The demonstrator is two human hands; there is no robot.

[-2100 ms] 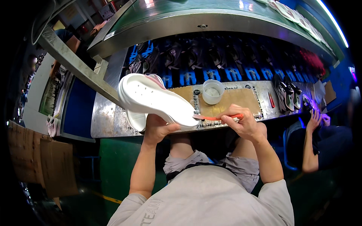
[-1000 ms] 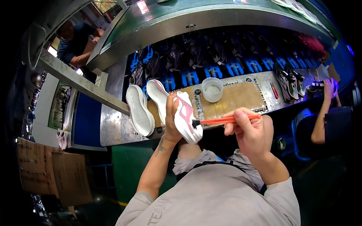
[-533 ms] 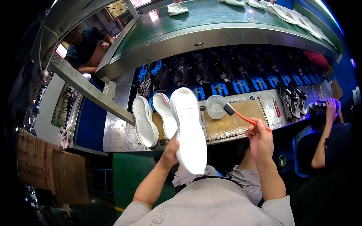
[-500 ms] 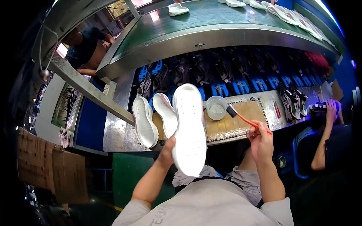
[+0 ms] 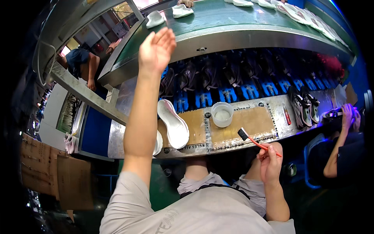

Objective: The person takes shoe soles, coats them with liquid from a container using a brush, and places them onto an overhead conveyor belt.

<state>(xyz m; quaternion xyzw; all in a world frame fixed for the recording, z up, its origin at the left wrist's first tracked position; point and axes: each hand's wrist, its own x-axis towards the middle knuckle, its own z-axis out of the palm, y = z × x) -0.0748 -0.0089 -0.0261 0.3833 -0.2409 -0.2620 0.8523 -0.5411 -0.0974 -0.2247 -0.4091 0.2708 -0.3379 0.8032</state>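
Observation:
My left hand (image 5: 157,48) is raised toward the green conveyor, its fingers stretched out and nothing in them. Just beyond the fingertips, a white shoe sole (image 5: 155,19) lies on the belt's near left end. My right hand (image 5: 270,163) grips a brush (image 5: 257,144) by its red-orange handle, with the dark bristle head pointing left over the bench's front edge. Left of the brush stands a clear plastic cup (image 5: 222,115) with whitish contents. Another white sole (image 5: 173,124) lies on the bench beside my left forearm, which partly hides a further sole (image 5: 157,143).
On the green conveyor (image 5: 218,19) lie several more white soles at the far right. Below it, dark shoes stand in rows on blue holders (image 5: 227,94). A red-handled tool (image 5: 287,116) and black-and-white sneakers (image 5: 304,107) sit on the bench's right. Co-workers are at both sides.
My left hand has gone up and forward from my lap to the conveyor and let go of the large sole. The brush has dropped slightly away from the cup, still in my right hand.

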